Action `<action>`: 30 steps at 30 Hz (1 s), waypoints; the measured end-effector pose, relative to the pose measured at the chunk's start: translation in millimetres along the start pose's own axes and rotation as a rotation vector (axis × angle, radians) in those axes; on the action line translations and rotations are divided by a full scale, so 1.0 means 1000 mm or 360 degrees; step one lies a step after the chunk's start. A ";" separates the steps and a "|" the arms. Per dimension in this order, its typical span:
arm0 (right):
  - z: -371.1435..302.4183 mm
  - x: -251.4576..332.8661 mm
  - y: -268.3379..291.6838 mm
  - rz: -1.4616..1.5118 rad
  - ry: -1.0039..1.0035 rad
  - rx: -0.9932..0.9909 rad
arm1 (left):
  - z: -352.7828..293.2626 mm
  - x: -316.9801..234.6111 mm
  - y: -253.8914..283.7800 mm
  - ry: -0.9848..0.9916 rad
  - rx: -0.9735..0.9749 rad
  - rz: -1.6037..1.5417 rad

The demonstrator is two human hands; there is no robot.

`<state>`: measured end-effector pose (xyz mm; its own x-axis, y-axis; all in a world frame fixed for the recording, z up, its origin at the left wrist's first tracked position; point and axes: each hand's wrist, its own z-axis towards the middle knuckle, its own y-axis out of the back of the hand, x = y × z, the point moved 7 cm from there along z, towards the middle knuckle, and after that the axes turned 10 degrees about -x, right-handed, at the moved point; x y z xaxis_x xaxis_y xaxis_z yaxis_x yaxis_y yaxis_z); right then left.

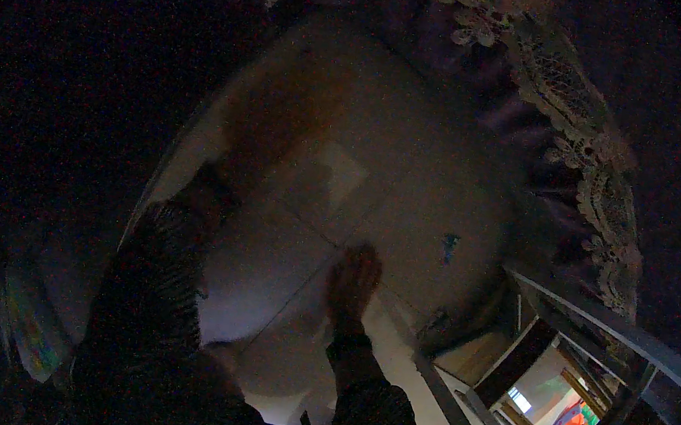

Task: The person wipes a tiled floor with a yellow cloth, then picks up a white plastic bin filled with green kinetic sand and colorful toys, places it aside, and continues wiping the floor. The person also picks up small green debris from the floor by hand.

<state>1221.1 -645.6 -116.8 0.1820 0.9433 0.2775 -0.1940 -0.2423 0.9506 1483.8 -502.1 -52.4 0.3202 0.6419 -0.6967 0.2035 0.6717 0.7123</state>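
The scene is very dark. My left hand reaches far forward over the pale tiled floor, smeared by motion, so its fingers and anything in them cannot be made out. Next to it is a paler patch whose nature is unclear. Closer to me, my right hand rests flat on or just over the floor near a tile joint, with its fingers stretched out and nothing visible in it. A small blue-green scrap lies to the right of that hand.
Purple cloth with a cream lace border hangs along the far right. A metal-framed stand with wooden parts occupies the lower right, and a small dark object lies near its leg. Dark shapes fill the left side.
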 end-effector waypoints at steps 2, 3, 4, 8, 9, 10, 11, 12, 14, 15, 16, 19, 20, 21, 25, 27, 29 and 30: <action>0.001 -0.001 0.001 0.0152 -0.0001 -0.0024 | 0.021 -0.001 -0.004 -0.0006 -0.0010 -0.0003; 0.002 0.002 0.005 0.0278 -0.0017 -0.0078 | 0.032 -0.005 -0.008 -0.0010 0.0015 -0.0012; 0.000 0.004 0.002 0.0221 -0.0035 -0.0009 | 0.037 -0.011 -0.013 -0.0031 0.0043 -0.0019; -0.005 0.033 0.007 0.0217 0.0013 -0.0102 | 0.024 -0.040 -0.030 -0.0185 0.0184 -0.0084; -0.006 0.040 0.012 0.0241 0.0040 -0.0133 | 0.018 -0.051 -0.038 -0.0233 0.0238 -0.0093; -0.006 0.047 0.010 0.0188 0.0049 -0.0105 | 0.010 -0.058 -0.042 -0.0274 0.0295 -0.0115; -0.007 0.052 0.012 0.0136 0.0055 -0.0077 | 0.007 -0.073 -0.051 -0.0331 0.0339 -0.0126; -0.007 0.056 0.011 0.0084 0.0065 -0.0044 | 0.003 -0.084 -0.059 -0.0368 0.0379 -0.0140; -0.004 0.060 0.016 0.0120 0.0037 -0.0078 | 0.000 -0.106 -0.078 -0.0435 0.0448 -0.0177; 0.000 0.059 0.019 0.0132 0.0023 -0.0109 | -0.001 -0.116 -0.085 -0.0464 0.0480 -0.0191; 0.001 0.061 0.019 0.0029 0.0059 -0.0069 | -0.002 -0.126 -0.093 -0.0485 0.0507 -0.0203; 0.007 0.060 0.011 0.0027 0.0029 0.0098 | -0.003 -0.137 -0.105 -0.0524 0.0560 -0.0225; 0.010 0.058 0.005 0.0236 -0.0084 0.0191 | -0.004 -0.137 -0.106 -0.0532 0.0569 -0.0231; 0.011 0.063 0.010 0.0406 -0.0037 0.0062 | -0.006 -0.135 -0.106 -0.0542 0.0583 -0.0236; 0.015 0.079 0.008 0.0267 0.0046 -0.0103 | -0.015 -0.113 -0.090 -0.0540 0.0604 -0.0239; 0.008 0.082 -0.012 0.0437 -0.0215 0.0301 | -0.017 -0.097 -0.077 -0.0527 0.0591 -0.0236; 0.005 0.093 -0.012 0.0438 -0.0269 0.0252 | -0.018 -0.076 -0.055 -0.0489 0.0564 -0.0227; 0.006 0.100 -0.006 0.0398 -0.0245 0.0123 | -0.017 -0.063 -0.043 -0.0461 0.0547 -0.0218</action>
<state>1246.2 -550.6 -94.3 0.2831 0.8081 0.5165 -0.1785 -0.4847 0.8563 1439.1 -565.5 -40.7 0.5043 0.3935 -0.7687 0.5406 0.5502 0.6364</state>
